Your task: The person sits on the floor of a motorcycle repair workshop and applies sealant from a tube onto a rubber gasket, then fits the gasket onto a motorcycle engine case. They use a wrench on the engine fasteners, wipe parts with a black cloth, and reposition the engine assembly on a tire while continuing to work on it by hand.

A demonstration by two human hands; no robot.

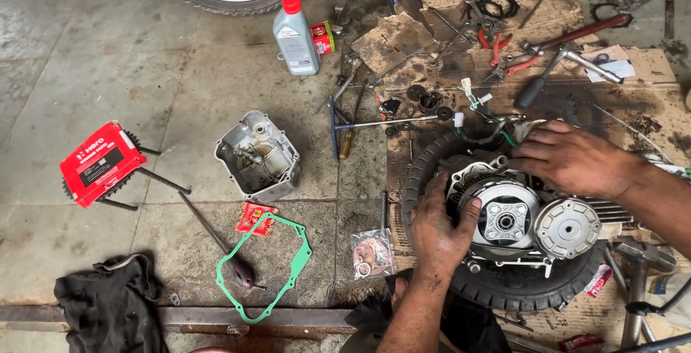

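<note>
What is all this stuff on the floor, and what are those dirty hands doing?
The camera sits on a person's head and looks down at their own two greasy hands. The left hand touches the round metal clutch of an opened engine. The right hand rests on the engine's top edge. The engine lies inside a black tyre. Around it on the floor are a green gasket, a grey engine cover, a red box, a grey oil bottle, a black cloth and many tools.
</note>
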